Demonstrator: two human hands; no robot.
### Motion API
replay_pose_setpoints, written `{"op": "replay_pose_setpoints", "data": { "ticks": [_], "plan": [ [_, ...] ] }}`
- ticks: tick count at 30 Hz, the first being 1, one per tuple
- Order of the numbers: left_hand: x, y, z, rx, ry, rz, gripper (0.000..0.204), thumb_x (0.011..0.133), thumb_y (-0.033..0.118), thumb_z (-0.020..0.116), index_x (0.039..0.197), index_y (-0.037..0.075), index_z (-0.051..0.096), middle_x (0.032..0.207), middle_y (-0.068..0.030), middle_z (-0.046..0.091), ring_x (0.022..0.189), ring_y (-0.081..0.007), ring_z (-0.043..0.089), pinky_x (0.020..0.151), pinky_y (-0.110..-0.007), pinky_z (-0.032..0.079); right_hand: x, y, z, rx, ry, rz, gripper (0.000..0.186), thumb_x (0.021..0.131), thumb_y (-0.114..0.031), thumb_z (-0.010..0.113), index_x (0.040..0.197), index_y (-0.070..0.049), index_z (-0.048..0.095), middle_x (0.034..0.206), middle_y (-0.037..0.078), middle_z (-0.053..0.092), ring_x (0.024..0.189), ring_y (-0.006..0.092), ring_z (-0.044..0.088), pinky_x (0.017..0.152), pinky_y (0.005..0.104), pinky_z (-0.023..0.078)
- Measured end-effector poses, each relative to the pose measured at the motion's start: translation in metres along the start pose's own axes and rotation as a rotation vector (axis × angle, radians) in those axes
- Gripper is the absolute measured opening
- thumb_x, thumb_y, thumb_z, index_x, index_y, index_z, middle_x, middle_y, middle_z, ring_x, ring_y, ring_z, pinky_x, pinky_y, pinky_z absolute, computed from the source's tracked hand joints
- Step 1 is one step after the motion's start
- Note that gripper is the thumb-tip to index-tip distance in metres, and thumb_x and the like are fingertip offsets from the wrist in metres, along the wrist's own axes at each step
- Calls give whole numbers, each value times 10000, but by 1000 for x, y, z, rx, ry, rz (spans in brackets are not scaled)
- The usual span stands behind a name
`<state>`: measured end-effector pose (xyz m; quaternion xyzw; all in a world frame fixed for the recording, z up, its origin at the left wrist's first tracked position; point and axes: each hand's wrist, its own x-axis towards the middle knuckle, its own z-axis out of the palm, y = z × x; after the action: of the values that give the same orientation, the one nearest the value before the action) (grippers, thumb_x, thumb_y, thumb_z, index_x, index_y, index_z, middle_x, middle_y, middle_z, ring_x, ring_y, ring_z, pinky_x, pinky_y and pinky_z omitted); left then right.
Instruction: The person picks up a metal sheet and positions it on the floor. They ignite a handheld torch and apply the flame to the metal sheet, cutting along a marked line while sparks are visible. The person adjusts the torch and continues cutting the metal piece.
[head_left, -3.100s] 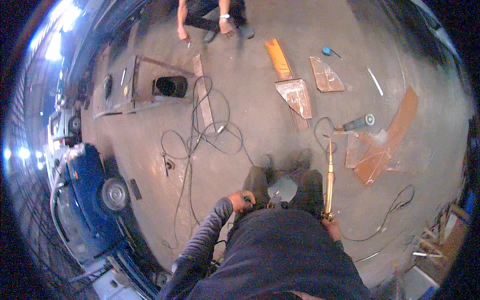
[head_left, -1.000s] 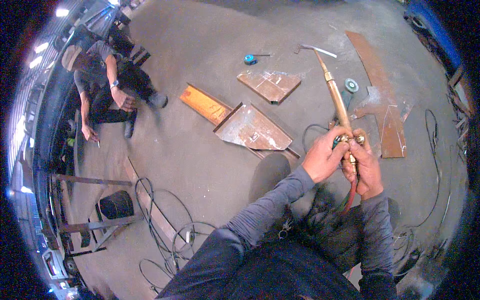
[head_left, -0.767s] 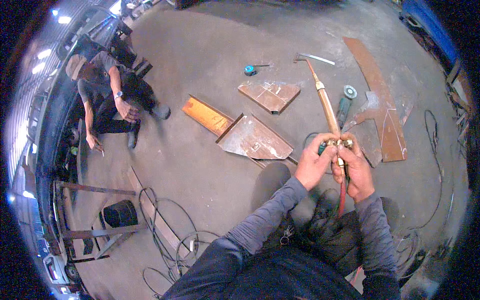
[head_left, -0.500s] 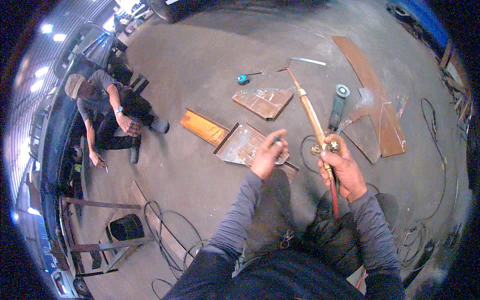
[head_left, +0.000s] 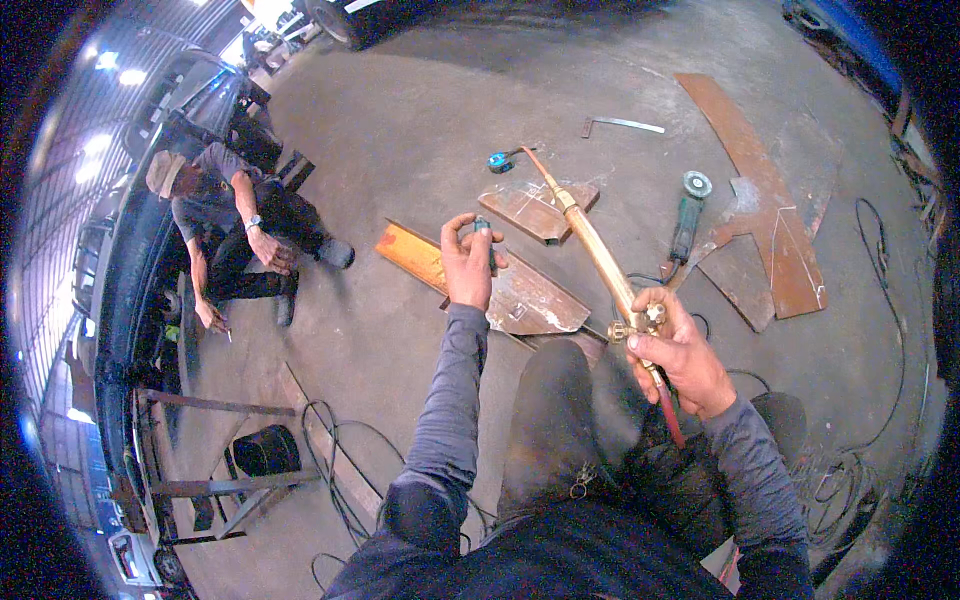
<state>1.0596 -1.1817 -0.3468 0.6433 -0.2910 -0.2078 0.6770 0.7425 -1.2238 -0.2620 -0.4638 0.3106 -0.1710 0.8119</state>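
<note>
In my right hand (head_left: 685,358) is a brass gas torch (head_left: 592,238), gripped by its valve end. Its long bent copper tip points up and left, and a red hose (head_left: 671,412) runs from its base. My left hand (head_left: 466,268) is closed on a small dark green lighter (head_left: 484,228), held upright with the thumb at its side. That hand is well apart from the torch tip. Below it on the floor lies a welded steel piece (head_left: 545,302) with an orange-painted arm (head_left: 408,252). Behind the torch rests a chalk-marked steel plate (head_left: 520,208).
A blue tape measure (head_left: 499,162) and a metal square (head_left: 628,125) lie farther off. An angle grinder (head_left: 687,225) sits beside rusty cut plates (head_left: 792,265) on the right. At left a person (head_left: 235,225) sits by a metal frame (head_left: 225,488); black cables (head_left: 350,440) cross the floor.
My left hand has moved up and left with the lighter, uncovering part of the steel piece. The torch tip has swung left, from near the square toward the tape measure.
</note>
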Motion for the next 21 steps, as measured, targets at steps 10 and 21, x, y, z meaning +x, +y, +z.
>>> {"op": "replay_pose_setpoints", "data": {
  "ticks": [10, 21],
  "plan": [
    [117, -32, 17, 456, 152, 107, 355, 915, 154, 589, 1262, 84, 566, 725, -92, 662, 530, -141, 600, 462, -317, 478, -1, -10, -4, -44, -47, 60, 404, 895, -79, 640, 1237, -125, 431, 783, 61, 577, 485, 134, 556, 369, 282, 432],
    [-77, -101, 13, 543, 80, 100, 356, 905, 182, 622, 1234, 50, 582, 999, -103, 671, 858, -195, 639, 781, -345, 513, 5, -13, -4, -114, -2, 22, 339, 915, -104, 621, 1221, -116, 476, 788, 34, 585, 513, 90, 549, 419, 232, 439]
  ]
}}
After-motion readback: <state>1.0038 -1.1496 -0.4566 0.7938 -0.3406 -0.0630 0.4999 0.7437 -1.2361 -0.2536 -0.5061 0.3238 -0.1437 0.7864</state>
